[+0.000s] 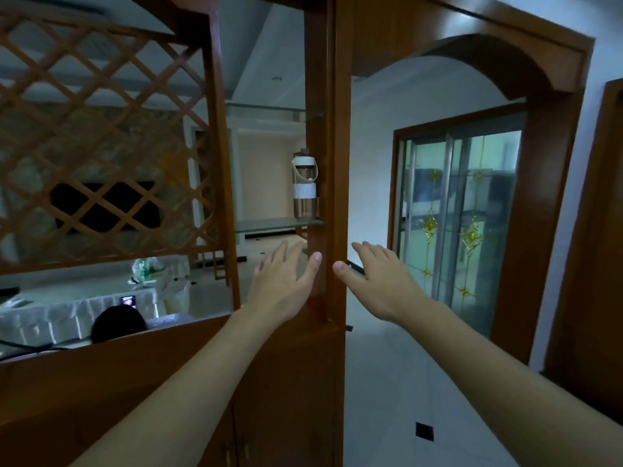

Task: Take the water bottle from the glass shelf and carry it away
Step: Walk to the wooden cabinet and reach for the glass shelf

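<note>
A clear water bottle with a white lid, white band and carry strap stands upright on the lower glass shelf, close against the wooden post on the shelf's right. My left hand is stretched out below the shelf, fingers spread, holding nothing. My right hand reaches forward on the other side of the post, also open and empty. Both hands are well below the bottle and touch nothing.
The wooden post of a room divider stands between my hands. A lattice panel fills the left. Another glass shelf sits higher up. A person's head shows beyond the divider. An archway opens right toward a sliding glass door.
</note>
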`<move>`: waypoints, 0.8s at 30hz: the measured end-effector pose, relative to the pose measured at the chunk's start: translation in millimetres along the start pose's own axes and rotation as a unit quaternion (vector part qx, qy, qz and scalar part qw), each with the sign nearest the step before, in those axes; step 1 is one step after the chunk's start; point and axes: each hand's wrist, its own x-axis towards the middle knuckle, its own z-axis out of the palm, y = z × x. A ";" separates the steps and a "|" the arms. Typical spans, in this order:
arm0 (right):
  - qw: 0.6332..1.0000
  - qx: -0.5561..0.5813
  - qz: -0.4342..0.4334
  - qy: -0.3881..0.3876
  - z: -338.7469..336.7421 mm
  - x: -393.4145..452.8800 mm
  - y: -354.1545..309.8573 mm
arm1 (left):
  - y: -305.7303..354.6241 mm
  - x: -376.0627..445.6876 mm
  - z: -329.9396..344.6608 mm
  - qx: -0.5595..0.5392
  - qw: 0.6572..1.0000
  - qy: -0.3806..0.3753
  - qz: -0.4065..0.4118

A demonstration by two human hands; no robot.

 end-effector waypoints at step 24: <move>0.991 0.110 -0.078 -0.004 54.3 205.4 109.9 | 1.5 185.5 81.7 0.115 0.992 -0.001 -0.056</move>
